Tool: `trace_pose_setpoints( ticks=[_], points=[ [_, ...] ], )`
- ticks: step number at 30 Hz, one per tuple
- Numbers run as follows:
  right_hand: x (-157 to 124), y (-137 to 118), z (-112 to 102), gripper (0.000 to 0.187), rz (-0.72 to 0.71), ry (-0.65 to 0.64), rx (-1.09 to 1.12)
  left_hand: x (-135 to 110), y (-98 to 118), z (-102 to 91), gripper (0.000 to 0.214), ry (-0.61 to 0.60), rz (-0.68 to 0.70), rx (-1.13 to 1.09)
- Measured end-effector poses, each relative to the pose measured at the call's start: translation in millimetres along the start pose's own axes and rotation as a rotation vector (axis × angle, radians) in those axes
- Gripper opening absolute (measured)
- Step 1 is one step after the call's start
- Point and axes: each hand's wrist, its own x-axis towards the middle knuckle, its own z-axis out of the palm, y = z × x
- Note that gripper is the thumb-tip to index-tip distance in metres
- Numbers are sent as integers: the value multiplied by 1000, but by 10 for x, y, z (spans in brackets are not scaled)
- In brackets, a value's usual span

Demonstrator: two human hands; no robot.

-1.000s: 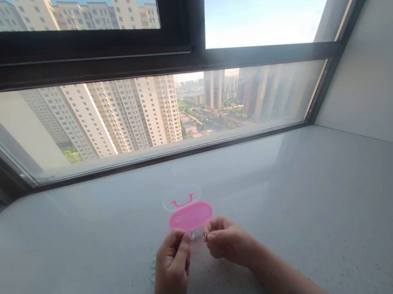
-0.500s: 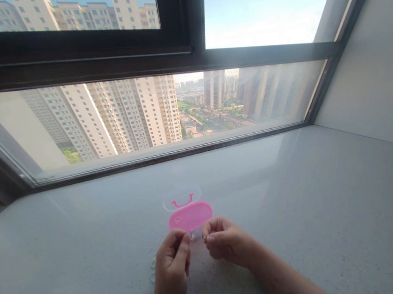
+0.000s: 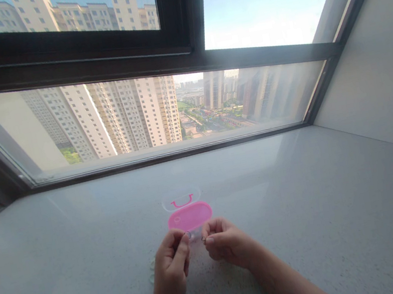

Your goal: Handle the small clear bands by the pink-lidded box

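My left hand [image 3: 169, 263] is closed, with thumb and forefinger pinching a thin, small ring [image 3: 188, 235]. Across a narrow gap, my right hand [image 3: 228, 242] pinches a tiny bead-like piece [image 3: 204, 240], too small to name surely. Just beyond my fingertips lies an oval pink box [image 3: 193, 215], its front edge close to both hands. Behind it rests a clear oval lid [image 3: 166, 203] with a pink handle [image 3: 182, 203]. Pale, ring-shaped pieces [image 3: 152, 272] lie left of my left hand, which partly covers them.
Everything rests on a speckled white windowsill [image 3: 327, 220]. A dark-framed window [image 3: 168, 159] closes off the back, and a white wall [image 3: 379, 84] rises at the right. Tall buildings [image 3: 129, 113] stand outside.
Both hands stay nearly still, keeping their pinches. The whole view has shifted very slightly.
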Motion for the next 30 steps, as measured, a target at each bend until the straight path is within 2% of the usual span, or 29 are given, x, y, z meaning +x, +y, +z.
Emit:
trace_pose_setpoints(
  ticks=[30],
  points=[
    [-5, -6, -13, 13, -4, -25, 6, 5, -23, -7, 23, 12, 22, -41]
  ],
)
